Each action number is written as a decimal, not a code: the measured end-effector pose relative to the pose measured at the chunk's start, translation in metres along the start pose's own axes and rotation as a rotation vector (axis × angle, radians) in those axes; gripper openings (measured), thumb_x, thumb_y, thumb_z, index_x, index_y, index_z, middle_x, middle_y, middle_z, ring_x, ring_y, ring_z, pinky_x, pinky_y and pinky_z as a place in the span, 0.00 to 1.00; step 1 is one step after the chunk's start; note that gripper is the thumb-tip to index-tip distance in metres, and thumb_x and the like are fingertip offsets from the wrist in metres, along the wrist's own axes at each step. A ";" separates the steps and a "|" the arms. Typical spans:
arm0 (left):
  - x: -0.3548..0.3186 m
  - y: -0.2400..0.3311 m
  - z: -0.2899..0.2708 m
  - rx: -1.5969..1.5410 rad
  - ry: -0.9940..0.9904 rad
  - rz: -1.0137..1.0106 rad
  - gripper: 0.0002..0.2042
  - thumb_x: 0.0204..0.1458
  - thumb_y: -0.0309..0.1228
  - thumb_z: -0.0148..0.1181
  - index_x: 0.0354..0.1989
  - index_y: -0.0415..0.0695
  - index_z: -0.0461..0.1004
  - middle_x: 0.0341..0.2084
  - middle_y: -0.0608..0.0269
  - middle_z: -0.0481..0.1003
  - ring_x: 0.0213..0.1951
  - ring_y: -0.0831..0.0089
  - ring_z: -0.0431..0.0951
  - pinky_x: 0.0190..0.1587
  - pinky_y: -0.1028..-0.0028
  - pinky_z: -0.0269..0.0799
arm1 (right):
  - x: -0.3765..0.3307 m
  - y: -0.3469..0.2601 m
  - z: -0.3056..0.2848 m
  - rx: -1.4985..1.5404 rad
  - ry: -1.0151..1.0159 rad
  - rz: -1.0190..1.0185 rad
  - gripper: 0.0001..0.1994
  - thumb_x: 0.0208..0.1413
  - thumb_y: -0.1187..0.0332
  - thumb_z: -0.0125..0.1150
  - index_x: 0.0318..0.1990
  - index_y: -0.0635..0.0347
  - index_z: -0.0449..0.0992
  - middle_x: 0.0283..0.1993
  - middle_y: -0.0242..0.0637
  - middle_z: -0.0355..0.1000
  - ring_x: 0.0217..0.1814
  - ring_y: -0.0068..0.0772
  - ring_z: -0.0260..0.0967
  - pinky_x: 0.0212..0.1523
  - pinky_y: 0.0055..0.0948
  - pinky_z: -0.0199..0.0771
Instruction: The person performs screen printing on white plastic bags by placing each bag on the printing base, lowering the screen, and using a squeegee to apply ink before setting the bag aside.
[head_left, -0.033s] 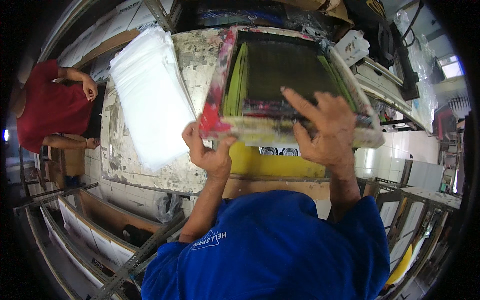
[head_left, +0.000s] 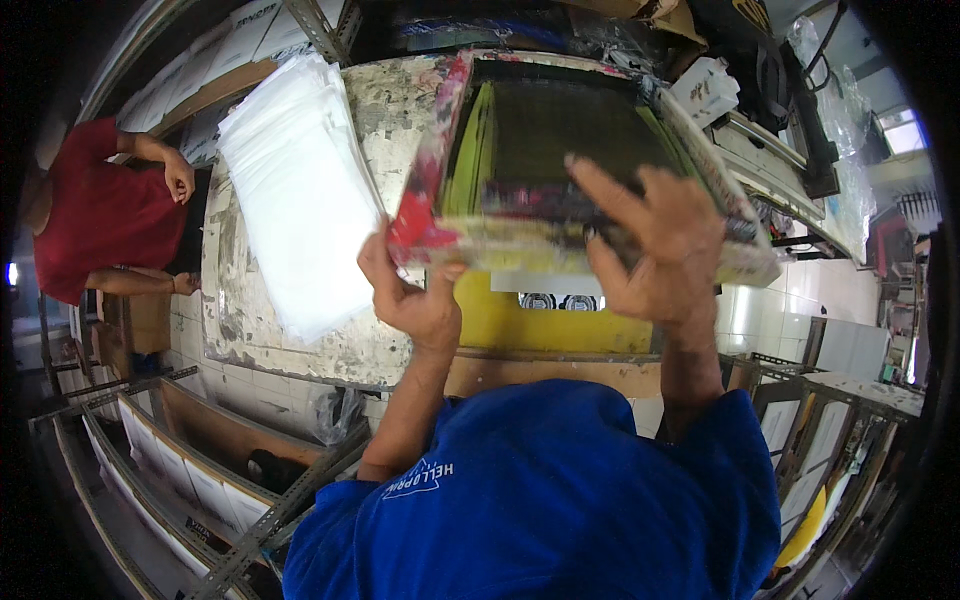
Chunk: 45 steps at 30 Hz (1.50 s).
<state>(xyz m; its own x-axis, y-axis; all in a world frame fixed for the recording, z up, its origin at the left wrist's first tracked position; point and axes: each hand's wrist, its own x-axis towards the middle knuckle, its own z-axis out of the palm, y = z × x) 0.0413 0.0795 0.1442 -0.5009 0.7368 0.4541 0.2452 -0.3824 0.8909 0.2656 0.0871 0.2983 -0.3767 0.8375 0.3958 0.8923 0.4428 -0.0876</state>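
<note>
A screen printing frame (head_left: 415, 225), its wooden edges smeared with red and pale ink, is tilted with its near edge raised. My left hand (head_left: 415, 300) grips its near left corner, fingers and thumb at the edge. Over the near right part of the frame is my right hand (head_left: 655, 240), index finger stretched over the dark mesh (head_left: 560, 125) and thumb apart. A dark, ink-stained bar like a squeegee (head_left: 530, 197) lies along the near inside edge, partly behind that hand. Beneath the frame, a white sheet (head_left: 505, 283) with two dark printed marks rests on a yellow board (head_left: 500, 325).
A fanned stack of white sheets (head_left: 300, 200) lies left of the frame on the ink-stained table (head_left: 235, 300). A person in a red shirt (head_left: 105, 210) stands at the far left. Metal racks (head_left: 190, 470) flank me, and a white container (head_left: 705, 92) stands at the back right.
The frame's near edge has risen slightly and shifted away from me, uncovering more of the white sheet. My left hand has moved up with it; the right has shifted slightly right.
</note>
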 end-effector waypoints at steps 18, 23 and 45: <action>0.065 -0.226 0.203 0.789 -0.517 0.279 0.13 0.48 0.37 0.74 0.42 0.51 0.85 0.42 0.58 0.80 0.46 0.54 0.78 0.48 0.58 0.71 | 0.136 0.068 -0.070 0.358 0.223 -0.094 0.23 0.45 0.62 0.60 0.47 0.68 0.84 0.33 0.50 0.82 0.29 0.39 0.78 0.38 0.32 0.78; 0.072 -0.232 0.206 0.541 -0.540 -0.058 0.07 0.49 0.33 0.73 0.33 0.47 0.84 0.29 0.58 0.81 0.33 0.60 0.81 0.38 0.64 0.74 | 0.148 0.072 -0.071 0.393 0.121 0.005 0.23 0.46 0.62 0.60 0.48 0.68 0.83 0.34 0.50 0.82 0.31 0.40 0.79 0.39 0.31 0.79; 0.155 -0.231 -0.186 0.330 0.484 -0.335 0.15 0.55 0.28 0.67 0.47 0.31 0.77 0.33 0.57 0.80 0.32 0.71 0.77 0.38 0.72 0.74 | 0.155 0.037 -0.057 0.259 0.253 0.065 0.20 0.49 0.72 0.62 0.51 0.67 0.82 0.38 0.42 0.82 0.34 0.28 0.76 0.40 0.27 0.78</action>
<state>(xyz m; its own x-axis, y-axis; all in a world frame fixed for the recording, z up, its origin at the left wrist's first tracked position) -0.2476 0.1782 0.0064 -0.8905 0.4241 0.1649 0.2138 0.0700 0.9744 0.2544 0.2151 0.4088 -0.2185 0.7751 0.5928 0.8077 0.4846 -0.3359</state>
